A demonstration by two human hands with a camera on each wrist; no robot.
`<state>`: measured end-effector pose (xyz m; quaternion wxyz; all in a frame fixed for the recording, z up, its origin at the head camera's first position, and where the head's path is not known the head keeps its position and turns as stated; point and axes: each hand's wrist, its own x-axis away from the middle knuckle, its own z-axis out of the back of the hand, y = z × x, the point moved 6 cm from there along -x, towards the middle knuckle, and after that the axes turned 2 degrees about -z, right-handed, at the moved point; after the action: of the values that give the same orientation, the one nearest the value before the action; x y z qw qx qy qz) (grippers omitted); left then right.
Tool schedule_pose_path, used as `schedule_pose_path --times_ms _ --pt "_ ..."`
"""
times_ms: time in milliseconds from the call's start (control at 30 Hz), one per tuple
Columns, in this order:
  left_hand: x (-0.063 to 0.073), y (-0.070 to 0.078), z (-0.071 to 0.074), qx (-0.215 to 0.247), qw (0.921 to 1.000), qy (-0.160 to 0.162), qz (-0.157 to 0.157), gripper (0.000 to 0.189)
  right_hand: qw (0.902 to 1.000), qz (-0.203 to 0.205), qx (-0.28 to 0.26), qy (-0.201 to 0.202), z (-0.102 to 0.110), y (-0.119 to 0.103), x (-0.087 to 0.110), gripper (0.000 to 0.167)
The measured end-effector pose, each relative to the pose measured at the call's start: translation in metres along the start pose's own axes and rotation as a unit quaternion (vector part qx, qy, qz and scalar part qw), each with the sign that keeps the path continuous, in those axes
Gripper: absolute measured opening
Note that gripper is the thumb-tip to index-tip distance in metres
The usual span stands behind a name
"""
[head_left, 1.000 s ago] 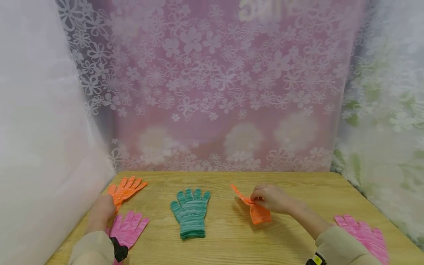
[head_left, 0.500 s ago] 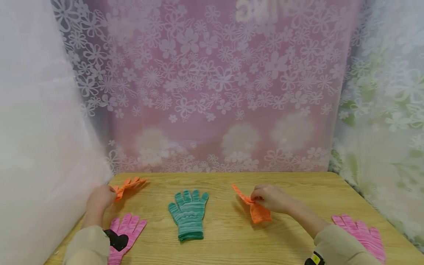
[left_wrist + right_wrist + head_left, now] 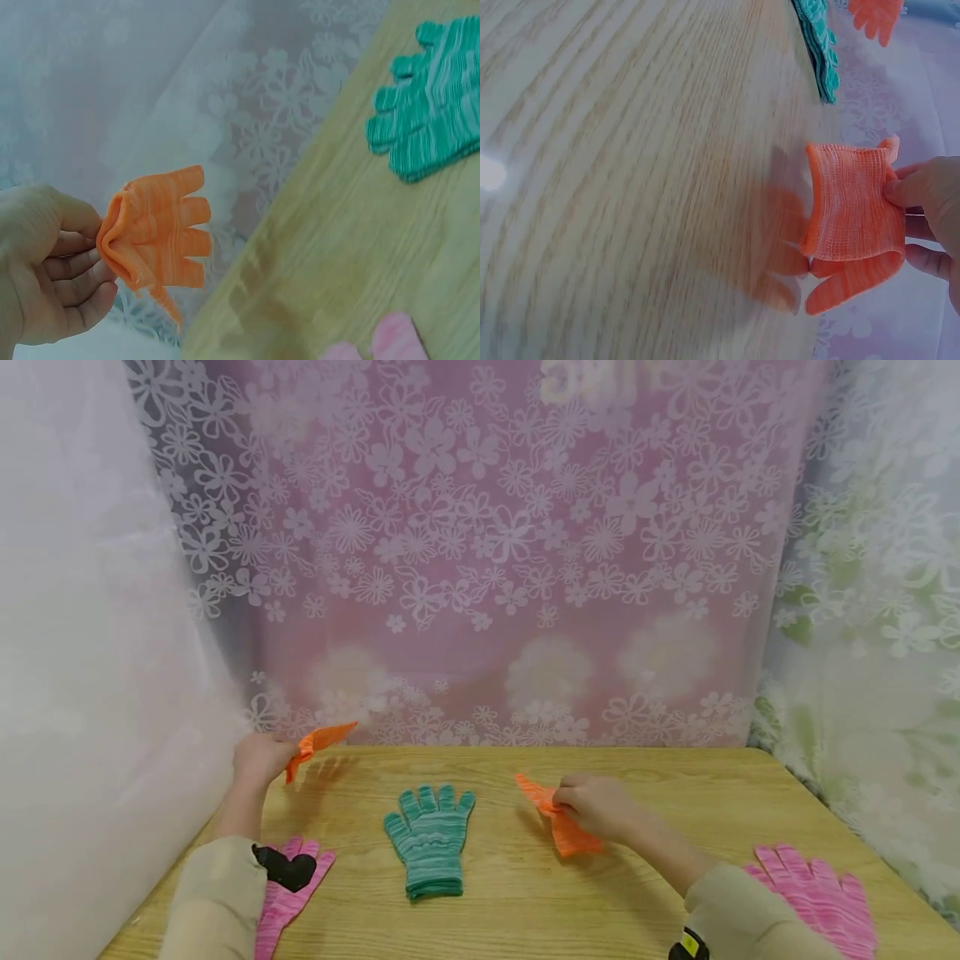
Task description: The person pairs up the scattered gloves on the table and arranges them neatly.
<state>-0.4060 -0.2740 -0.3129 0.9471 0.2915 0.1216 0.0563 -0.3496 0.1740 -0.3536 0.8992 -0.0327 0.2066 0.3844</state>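
My left hand [image 3: 260, 758] pinches an orange knit glove [image 3: 161, 229] by its cuff, above the table's far left corner. The glove's fingers point away from the hand, and its shadow falls on the wood. At right of centre, my right hand [image 3: 600, 806] pinches a second orange glove [image 3: 855, 202] at its middle, so that it folds over, cuff and fingers hanging down. Between the hands a teal striped glove [image 3: 431, 843] lies flat, fingers toward the back.
A pink glove [image 3: 277, 918] lies at the front left, partly under the left forearm. Another pink glove [image 3: 821, 897] is at the front right beside the right sleeve. Flowered curtains [image 3: 510, 568] enclose the wooden table [image 3: 525, 918] at the back and sides.
My left hand has lifted the left orange glove off the table and carried it up and to the right. My right hand has shifted slightly left with its glove.
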Motion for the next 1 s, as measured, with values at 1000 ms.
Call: schedule_pose_path --times_ms 1000 --pt "0.032 0.145 -0.073 0.070 0.9917 -0.033 -0.102 0.027 0.9902 -0.028 -0.081 -0.110 -0.055 -0.010 -0.002 0.007"
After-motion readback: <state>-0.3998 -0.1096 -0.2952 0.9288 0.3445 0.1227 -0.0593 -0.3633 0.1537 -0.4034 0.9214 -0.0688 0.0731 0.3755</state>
